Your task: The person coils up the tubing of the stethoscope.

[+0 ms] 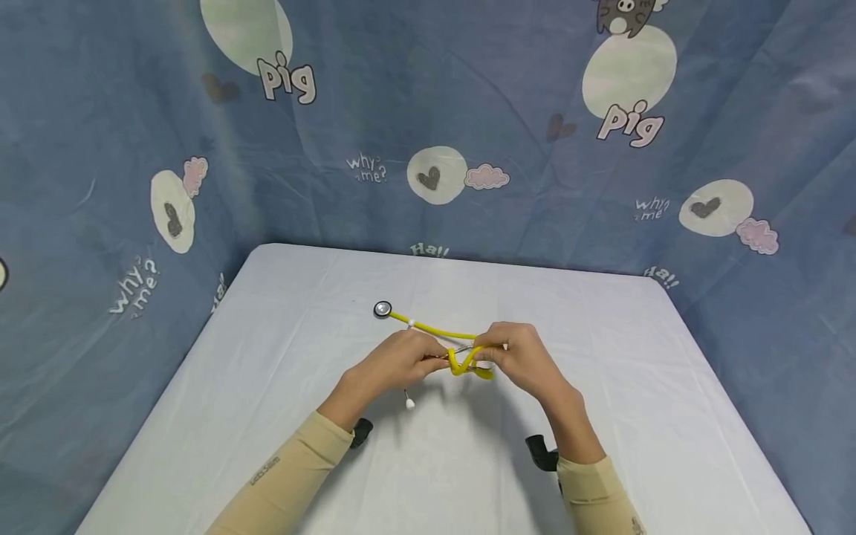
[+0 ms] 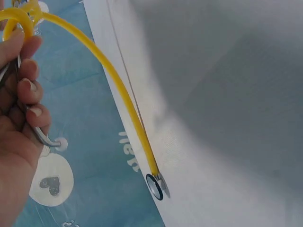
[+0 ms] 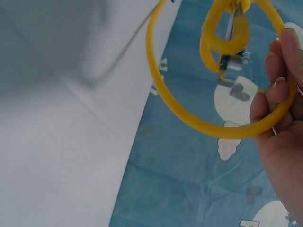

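A stethoscope with yellow tubing is between the two hands above the white table. My left hand grips its metal ear tubes, and an ear tip hangs below that hand. Near the left fingertips the tubing is wrapped in a loop around the metal. My right hand pinches the tubing, which bends in a wide curve in the right wrist view. Off to the far left of the hands, the round chest piece appears to rest on the table at the tube's end.
The white-covered table has its far edge against a blue printed cloth. Black curved pieces show beside the right wrist, and another black piece by the left.
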The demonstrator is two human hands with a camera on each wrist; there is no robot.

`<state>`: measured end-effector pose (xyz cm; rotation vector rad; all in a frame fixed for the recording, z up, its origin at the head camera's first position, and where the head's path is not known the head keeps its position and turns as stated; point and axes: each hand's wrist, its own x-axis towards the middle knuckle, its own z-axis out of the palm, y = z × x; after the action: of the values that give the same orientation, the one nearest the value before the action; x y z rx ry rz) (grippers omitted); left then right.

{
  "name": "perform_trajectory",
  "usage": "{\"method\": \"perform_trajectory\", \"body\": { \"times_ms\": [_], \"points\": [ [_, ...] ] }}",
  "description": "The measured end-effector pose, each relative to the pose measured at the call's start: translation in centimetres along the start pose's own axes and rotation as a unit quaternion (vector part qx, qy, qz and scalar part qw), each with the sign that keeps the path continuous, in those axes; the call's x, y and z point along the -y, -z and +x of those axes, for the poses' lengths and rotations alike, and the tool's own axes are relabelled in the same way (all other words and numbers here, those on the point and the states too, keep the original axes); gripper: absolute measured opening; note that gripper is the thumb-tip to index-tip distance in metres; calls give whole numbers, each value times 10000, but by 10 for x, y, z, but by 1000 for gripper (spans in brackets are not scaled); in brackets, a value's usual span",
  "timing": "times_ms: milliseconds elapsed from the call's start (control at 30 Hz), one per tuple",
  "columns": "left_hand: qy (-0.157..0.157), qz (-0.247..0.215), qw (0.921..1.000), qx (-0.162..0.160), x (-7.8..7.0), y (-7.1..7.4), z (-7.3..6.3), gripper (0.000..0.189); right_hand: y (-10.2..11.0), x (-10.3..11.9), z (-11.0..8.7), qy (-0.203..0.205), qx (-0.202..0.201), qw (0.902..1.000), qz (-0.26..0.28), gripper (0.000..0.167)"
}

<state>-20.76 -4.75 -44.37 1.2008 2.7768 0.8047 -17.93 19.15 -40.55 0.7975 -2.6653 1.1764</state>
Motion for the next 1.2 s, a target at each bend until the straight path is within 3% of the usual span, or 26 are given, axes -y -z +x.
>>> {"method": "perform_trajectory", "body": {
  "times_ms": [133, 467, 633, 867, 1033, 1200],
  "points": [
    [-228, -80, 9997, 44, -2, 3, 0, 13, 4, -2, 5, -45, -5, 10000, -52, 9],
    [-354, -546, 9974, 318, -6, 2, 3, 14, 3, -8, 7, -2, -13, 10000, 86, 13],
    [-406, -673, 9959, 459, -6, 1, 1, 18, 1, -10, 8, -47, 198, 9998, 87, 16],
    [-481, -766, 9952, 387, -9, 3, 0, 14, 2, -15, 12, -16, 376, 9992, 158, 15],
    [-581, -933, 9934, 320, -12, 7, -1, 13, 5, -17, 18, -269, 730, 9954, 555, 13],
    [-778, -1154, 9900, 232, -16, 9, -2, 12, 12, -18, 23, -584, 1277, 9853, 969, 14]
  ]
}}
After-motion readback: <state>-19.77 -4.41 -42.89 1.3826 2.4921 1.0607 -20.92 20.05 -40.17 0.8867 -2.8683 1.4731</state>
